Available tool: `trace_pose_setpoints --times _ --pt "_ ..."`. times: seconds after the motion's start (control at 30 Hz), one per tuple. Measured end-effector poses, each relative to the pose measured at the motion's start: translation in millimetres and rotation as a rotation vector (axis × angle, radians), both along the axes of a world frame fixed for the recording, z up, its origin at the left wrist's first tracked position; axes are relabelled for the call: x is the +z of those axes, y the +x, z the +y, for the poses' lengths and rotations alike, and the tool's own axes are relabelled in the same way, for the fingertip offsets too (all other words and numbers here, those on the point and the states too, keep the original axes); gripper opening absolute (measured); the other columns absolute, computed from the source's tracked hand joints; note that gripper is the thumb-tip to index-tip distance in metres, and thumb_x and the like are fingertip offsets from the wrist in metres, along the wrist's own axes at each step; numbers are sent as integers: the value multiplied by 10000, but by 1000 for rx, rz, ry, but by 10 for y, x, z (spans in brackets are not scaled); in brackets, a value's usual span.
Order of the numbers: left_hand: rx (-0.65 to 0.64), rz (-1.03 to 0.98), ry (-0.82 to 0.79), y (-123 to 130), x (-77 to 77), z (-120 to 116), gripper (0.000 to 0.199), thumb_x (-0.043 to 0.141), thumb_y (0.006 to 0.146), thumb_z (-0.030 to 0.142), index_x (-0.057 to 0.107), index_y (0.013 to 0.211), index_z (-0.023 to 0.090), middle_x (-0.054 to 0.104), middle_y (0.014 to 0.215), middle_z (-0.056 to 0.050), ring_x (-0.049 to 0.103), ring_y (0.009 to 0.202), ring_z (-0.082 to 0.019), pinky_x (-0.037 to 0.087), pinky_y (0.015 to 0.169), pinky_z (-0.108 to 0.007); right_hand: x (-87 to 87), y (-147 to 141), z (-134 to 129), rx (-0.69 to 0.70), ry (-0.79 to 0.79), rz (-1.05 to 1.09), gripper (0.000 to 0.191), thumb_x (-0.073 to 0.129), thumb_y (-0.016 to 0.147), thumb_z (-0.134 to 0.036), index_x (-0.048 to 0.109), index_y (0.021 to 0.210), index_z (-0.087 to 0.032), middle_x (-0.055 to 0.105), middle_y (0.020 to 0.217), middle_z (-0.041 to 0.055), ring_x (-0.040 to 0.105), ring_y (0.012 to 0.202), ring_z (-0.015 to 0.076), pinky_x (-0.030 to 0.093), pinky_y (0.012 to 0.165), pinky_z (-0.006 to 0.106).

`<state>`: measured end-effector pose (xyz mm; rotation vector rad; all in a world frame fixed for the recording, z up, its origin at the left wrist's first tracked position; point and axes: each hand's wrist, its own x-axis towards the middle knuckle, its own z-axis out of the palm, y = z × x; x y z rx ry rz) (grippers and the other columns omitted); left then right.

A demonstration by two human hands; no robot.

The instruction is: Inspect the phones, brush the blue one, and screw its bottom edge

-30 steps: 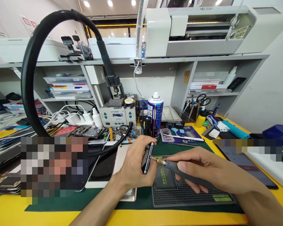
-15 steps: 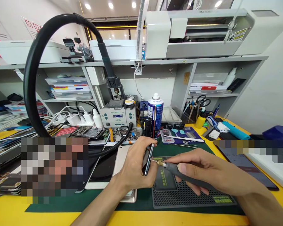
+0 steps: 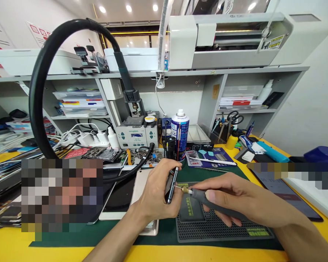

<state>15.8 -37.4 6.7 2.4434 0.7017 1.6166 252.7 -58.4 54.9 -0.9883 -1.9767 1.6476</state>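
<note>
My left hand (image 3: 157, 187) is closed around a smartphone (image 3: 172, 185), tilted so its narrow edge faces right; the fingers hide much of it. My right hand (image 3: 229, 196) grips a dark grey pen-shaped rotary tool (image 3: 205, 198) with a brass collet and a thin metal bit. The bit's tip is at the phone's edge; whether it touches I cannot tell. Below both hands lies a grey honeycomb-patterned work mat (image 3: 224, 229) on a green mat (image 3: 84, 236). A tablet with a pale back (image 3: 139, 185) lies under my left wrist.
A blue spray can (image 3: 179, 136) stands just behind my hands. Behind it to the left is a hot air station (image 3: 136, 134), its black hose (image 3: 36, 91) looping over the left side. Loose phone boards (image 3: 104, 154) lie before it. A tablet (image 3: 287, 193) lies right.
</note>
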Motion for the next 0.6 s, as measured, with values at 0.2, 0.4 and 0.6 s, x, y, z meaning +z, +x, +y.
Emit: trace_pose_setpoints --times 0.2,0.4,0.6 --pt "12 0 -4 4 2 -7 565 537 694 56 491 1243 184 578 1019 -101 573 954 -237 501 835 -398 2 -1 -2 -16 3 10 555 545 968 -512 564 1419 -189 582 694 22 534 515 83 399 420 153" --pt "2 3 -3 0 -5 -1 564 544 680 47 500 1232 154 574 1028 -110 567 966 -235 496 842 -386 2 8 2 -7 13 -18 582 529 971 -529 555 1426 -167 585 668 19 514 497 81 408 436 169" --pt "4 5 -5 -1 -5 -2 552 540 680 52 501 1220 164 573 1035 -108 573 970 -237 497 847 -383 -8 21 5 10 28 -30 586 513 982 -524 542 1435 -155 550 615 -3 502 489 85 413 449 182"
